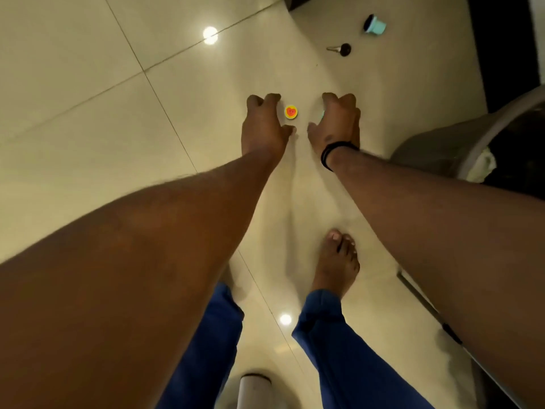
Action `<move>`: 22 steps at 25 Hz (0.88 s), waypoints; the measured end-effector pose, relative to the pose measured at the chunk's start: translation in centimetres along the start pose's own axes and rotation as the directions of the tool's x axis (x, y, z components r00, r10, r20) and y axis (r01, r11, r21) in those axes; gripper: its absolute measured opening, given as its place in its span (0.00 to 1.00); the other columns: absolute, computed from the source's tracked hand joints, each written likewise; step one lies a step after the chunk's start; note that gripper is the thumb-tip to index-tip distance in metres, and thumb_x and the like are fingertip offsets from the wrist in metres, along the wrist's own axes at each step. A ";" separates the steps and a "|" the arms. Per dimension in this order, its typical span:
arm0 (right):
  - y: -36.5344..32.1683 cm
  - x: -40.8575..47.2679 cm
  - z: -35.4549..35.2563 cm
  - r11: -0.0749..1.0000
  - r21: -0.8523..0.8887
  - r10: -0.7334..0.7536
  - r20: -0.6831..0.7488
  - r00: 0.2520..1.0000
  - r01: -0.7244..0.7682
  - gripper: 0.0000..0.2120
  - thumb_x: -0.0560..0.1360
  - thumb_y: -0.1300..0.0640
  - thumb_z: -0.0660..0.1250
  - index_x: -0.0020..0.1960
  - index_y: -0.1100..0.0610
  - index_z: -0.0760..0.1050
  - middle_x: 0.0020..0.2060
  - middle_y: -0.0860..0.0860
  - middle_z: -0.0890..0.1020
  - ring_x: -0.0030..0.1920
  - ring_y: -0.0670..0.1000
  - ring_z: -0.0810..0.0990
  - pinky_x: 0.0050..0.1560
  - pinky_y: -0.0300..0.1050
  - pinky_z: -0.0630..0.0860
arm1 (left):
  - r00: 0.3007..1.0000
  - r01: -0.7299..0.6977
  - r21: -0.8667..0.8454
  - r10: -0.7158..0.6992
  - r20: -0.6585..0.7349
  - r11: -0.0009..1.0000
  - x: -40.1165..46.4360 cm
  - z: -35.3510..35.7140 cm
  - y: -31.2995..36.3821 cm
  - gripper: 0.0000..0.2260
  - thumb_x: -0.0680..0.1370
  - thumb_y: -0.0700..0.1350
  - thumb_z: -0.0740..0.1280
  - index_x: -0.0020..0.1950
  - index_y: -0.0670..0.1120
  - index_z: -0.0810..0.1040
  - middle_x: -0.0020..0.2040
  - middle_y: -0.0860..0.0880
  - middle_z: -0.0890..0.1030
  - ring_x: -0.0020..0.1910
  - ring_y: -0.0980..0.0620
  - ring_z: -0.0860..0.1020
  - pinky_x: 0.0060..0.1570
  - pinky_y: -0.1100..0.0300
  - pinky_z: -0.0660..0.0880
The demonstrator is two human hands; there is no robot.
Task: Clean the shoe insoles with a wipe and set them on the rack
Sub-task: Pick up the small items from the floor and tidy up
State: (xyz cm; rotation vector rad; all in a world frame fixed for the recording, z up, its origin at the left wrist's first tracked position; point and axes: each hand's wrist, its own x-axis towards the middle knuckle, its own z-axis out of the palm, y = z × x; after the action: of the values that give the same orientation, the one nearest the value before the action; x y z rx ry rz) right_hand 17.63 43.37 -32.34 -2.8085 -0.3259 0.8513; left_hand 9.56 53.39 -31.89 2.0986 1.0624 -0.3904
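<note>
The glossy cream tiled floor (88,113) fills the view, crossed by thin grout lines and carrying two bright reflected lights. Two bare forearms reach forward and down over it, above blue trouser legs (339,349) and a bare foot (336,261) standing on the tiles. At the right edge of the floor stands a grey bin (442,143) with something pale crumpled inside it. The left hand (264,125) hangs with its fingers loosely curled downward and nothing in its grasp. The right hand (336,122), with a black band (331,153) around its wrist, is likewise loosely curled; a pale green glint shows at its fingers, but whether it holds anything cannot be told. Toward the far right of the floor lies a small teal cup-like object (374,25) on its side, and nearer, a key with a black head (340,49). Between the two hands, on the floor, lies a small round yellow disc with a red heart (291,112). No insole, wipe or rack is visible here.
</note>
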 end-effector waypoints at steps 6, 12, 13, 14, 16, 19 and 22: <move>0.7 1.3 1.7 0.995 -0.070 -0.081 -0.105 0.991 0.073 0.15 0.73 0.72 0.60 0.56 0.62 0.77 0.59 0.58 0.72 0.55 0.59 0.75 0.52 0.46 0.75 | 0.971 -0.236 0.157 0.240 -0.009 0.959 2.3 1.3 -1.0 0.13 0.77 0.43 0.71 0.61 0.44 0.80 0.59 0.44 0.74 0.48 0.43 0.79 0.47 0.55 0.78; -0.4 -0.5 -2.6 0.966 0.239 0.110 -0.049 0.993 -0.095 0.15 0.71 0.70 0.64 0.55 0.60 0.79 0.56 0.55 0.78 0.53 0.54 0.79 0.52 0.42 0.77 | 0.973 -0.227 0.253 0.231 0.013 0.941 0.4 -1.0 1.2 0.12 0.77 0.44 0.69 0.61 0.46 0.82 0.59 0.45 0.78 0.51 0.44 0.80 0.48 0.54 0.77; -0.8 -1.7 -4.0 0.939 0.319 0.151 -0.040 0.988 -0.131 0.16 0.70 0.70 0.64 0.55 0.60 0.80 0.55 0.55 0.80 0.53 0.53 0.80 0.52 0.41 0.78 | 0.978 -0.207 0.208 0.211 0.005 0.956 -1.1 -2.1 2.0 0.13 0.76 0.44 0.70 0.60 0.47 0.82 0.58 0.46 0.79 0.51 0.45 0.80 0.48 0.55 0.77; -1.2 -3.0 -5.4 0.909 0.387 0.185 -0.037 0.982 -0.157 0.16 0.70 0.70 0.64 0.55 0.59 0.80 0.54 0.55 0.81 0.53 0.53 0.80 0.51 0.40 0.78 | 0.981 -0.194 0.156 0.196 0.002 0.969 -2.7 -3.2 2.9 0.14 0.74 0.44 0.71 0.59 0.48 0.83 0.57 0.47 0.81 0.50 0.46 0.81 0.49 0.55 0.78; -1.8 -6.0 -9.2 0.844 0.494 0.251 -0.022 0.968 -0.208 0.18 0.71 0.71 0.62 0.56 0.58 0.79 0.54 0.54 0.81 0.51 0.52 0.81 0.49 0.38 0.76 | 0.982 -0.191 0.060 0.191 0.008 0.980 -6.6 -5.9 5.3 0.13 0.72 0.45 0.72 0.57 0.48 0.84 0.53 0.48 0.83 0.47 0.47 0.82 0.49 0.53 0.79; -2.6 -11.7 -16.8 0.727 0.639 0.309 0.024 0.951 -0.253 0.20 0.70 0.71 0.61 0.54 0.53 0.79 0.49 0.53 0.82 0.47 0.50 0.81 0.48 0.40 0.77 | 0.970 -0.244 0.008 0.244 0.002 0.970 -13.5 -12.0 10.6 0.12 0.72 0.46 0.75 0.54 0.47 0.85 0.49 0.50 0.84 0.42 0.52 0.82 0.46 0.56 0.79; -2.4 -18.4 -26.8 0.600 0.768 0.280 0.062 0.958 -0.224 0.18 0.71 0.69 0.64 0.49 0.48 0.81 0.41 0.50 0.84 0.43 0.51 0.83 0.45 0.49 0.83 | 0.955 -0.295 -0.004 0.295 0.032 0.955 -21.2 -19.3 16.4 0.11 0.71 0.44 0.76 0.53 0.46 0.85 0.47 0.51 0.84 0.39 0.54 0.81 0.47 0.54 0.80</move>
State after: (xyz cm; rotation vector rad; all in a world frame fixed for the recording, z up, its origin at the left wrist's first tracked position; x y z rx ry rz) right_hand 17.45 37.73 -0.19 -2.0552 0.3963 0.7067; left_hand 8.47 49.20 0.81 2.2020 0.7131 -0.2751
